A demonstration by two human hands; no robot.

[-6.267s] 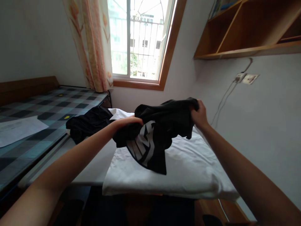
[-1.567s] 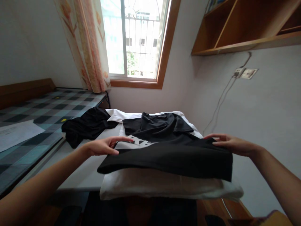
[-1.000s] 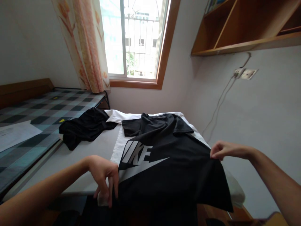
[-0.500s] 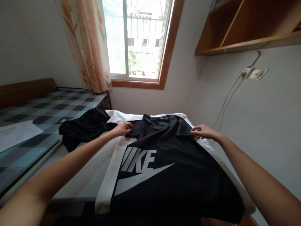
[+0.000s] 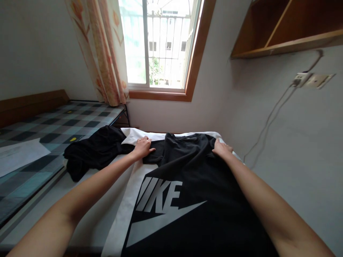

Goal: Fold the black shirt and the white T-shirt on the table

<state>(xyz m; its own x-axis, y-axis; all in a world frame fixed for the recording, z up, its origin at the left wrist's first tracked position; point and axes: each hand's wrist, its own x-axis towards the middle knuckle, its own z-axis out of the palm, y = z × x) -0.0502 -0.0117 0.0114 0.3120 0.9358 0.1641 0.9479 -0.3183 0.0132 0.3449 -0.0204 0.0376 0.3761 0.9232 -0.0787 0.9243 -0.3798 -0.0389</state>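
A black T-shirt [image 5: 193,185] with a large white logo lies spread front-up on a white cloth [image 5: 125,210] that covers the table. My left hand [image 5: 142,146] rests on the shirt's left sleeve at the far end, fingers closed on the fabric. My right hand [image 5: 221,149] presses on the right sleeve and shoulder, fingers curled into the cloth. The shirt's neck area between my hands is rumpled.
A second black garment [image 5: 93,151] lies bunched at the table's far left. A bed with a checked cover [image 5: 53,125] and a white paper [image 5: 18,155] stands left. Behind are a window [image 5: 158,43] and curtain [image 5: 102,50]; a wooden shelf [image 5: 284,32] and a wall socket [image 5: 308,79] are on the right.
The shirt went from held bunched in the air to laid flat on the white cloth. My hands moved from its hem up to the sleeves, and my view came closer.
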